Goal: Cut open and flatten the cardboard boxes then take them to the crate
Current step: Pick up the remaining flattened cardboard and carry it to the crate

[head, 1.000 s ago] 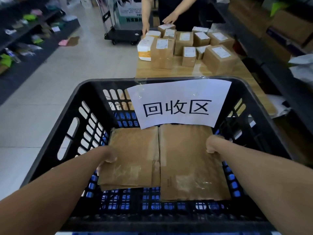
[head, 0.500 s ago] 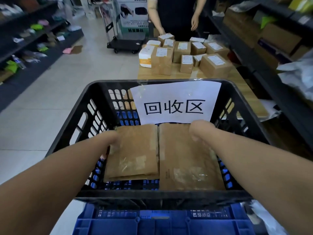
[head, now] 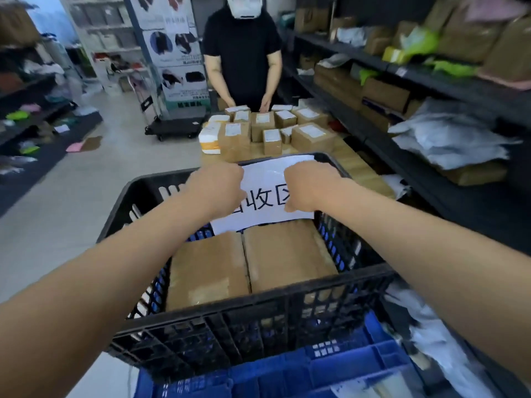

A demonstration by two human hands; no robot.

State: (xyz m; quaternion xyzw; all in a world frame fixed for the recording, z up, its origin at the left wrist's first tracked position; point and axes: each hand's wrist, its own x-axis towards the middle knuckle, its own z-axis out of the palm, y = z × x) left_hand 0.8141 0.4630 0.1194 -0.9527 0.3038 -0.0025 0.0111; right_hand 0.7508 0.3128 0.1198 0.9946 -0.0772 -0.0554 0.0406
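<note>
The flattened cardboard [head: 287,254] lies in the bottom of the black crate [head: 258,307], at 6 o'clock from both hands and touching neither. The left hand [head: 218,188] and right hand [head: 309,188] hover knuckles-up over the paper sign [head: 265,196] on the crate's 12 o'clock wall — whether the hidden fingers hang loose or pinch the sign, I cannot tell. Sealed boxes [head: 258,130] stand beyond at 12 o'clock.
</note>
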